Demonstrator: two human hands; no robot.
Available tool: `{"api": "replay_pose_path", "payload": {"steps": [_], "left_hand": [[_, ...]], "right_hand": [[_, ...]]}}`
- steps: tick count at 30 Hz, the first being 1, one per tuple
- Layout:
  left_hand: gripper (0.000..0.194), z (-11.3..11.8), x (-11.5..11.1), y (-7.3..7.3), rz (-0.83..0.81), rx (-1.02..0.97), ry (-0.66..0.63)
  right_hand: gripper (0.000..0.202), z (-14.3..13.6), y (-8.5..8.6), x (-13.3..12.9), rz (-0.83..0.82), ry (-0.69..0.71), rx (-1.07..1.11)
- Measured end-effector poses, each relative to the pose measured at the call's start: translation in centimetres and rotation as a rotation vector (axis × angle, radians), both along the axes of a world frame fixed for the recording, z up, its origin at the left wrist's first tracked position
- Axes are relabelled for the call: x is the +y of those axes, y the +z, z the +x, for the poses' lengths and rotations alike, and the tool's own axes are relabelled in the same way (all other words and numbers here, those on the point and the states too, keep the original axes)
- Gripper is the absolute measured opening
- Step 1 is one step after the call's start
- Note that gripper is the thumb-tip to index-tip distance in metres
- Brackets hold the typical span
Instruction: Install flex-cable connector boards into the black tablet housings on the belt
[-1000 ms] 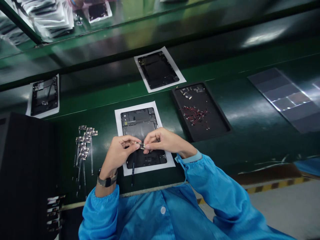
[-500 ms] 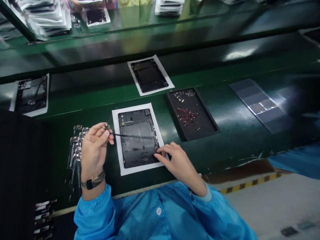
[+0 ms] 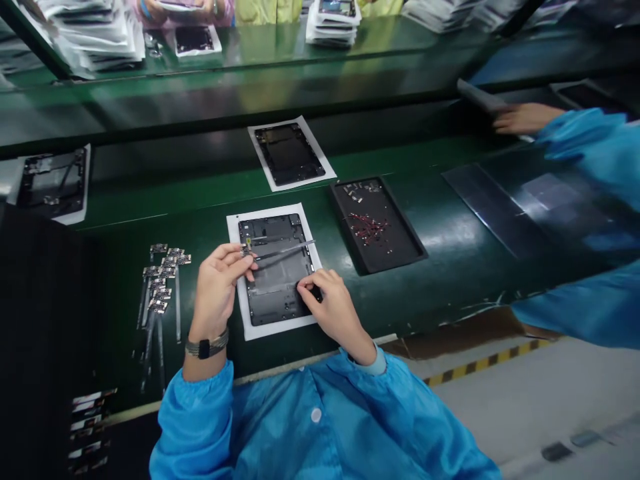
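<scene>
My left hand (image 3: 217, 283) pinches a small circuit board (image 3: 245, 250) over the upper left of a black tablet housing (image 3: 275, 300). From the board a flat ribbon cable (image 3: 287, 251) stretches right across the housing. The housing lies on a white foam sheet (image 3: 254, 332) on the green bench. At the housing's lower right edge my right hand (image 3: 333, 303) is closed, thumb against fingertips; whatever is between them is hidden. Left of my left hand lie several similar boards (image 3: 160, 292) with ribbon cables hanging toward me.
A black tray (image 3: 370, 261) holds red wires (image 3: 369, 229) and small parts. Another housing (image 3: 290, 153) lies beyond, a third (image 3: 53, 183) at far left. A dark flat sheet (image 3: 493, 207) lies right. A co-worker's hand (image 3: 525, 119) grips a blurred flat item at upper right.
My left hand has moved right with the circuit board, bringing its cable over the housing. My right hand has shifted slightly up and left. A co-worker's arm has come in at right.
</scene>
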State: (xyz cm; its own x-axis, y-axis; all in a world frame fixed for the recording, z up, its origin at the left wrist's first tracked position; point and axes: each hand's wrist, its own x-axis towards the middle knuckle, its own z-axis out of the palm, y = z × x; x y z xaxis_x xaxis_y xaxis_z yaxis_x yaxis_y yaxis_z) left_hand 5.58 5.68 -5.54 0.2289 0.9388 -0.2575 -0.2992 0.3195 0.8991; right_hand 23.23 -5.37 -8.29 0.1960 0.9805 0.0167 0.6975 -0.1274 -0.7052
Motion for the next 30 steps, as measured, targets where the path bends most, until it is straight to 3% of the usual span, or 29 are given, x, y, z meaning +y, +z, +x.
{"api": "replay_pose_path", "payload": {"steps": [8, 14, 18, 21, 25, 30], "left_hand": [[0.037, 1.6, -0.8, -0.7, -0.091, 0.001, -0.119], [0.033, 1.7, -0.7, -1.1, -0.04, 0.024, -0.121], [0.039, 2.1, -1.1, -0.8, -0.048, 0.104, -0.218], [0.033, 2.5, -1.5, -0.5, -0.081, 0.159, -0.292], [0.027, 2.8, -2.4, -0.5, -0.094, 0.196, -0.312], [0.026, 3.0, -4.2, -0.9, -0.127, 0.202, -0.228]], "right_hand": [[0.022, 0.9, -0.8, -0.4, 0.065, 0.069, 0.201], [0.017, 0.7, -1.3, -0.5, 0.041, 0.01, 0.376], [0.014, 0.7, -1.5, -0.4, -0.02, -0.05, 0.512], [0.013, 0.8, -1.5, -0.4, -0.045, -0.069, 0.618], [0.012, 1.0, -1.0, -0.5, 0.015, -0.016, 0.535], [0.012, 1.2, -0.6, -0.6, 0.019, 0.061, 0.476]]}}
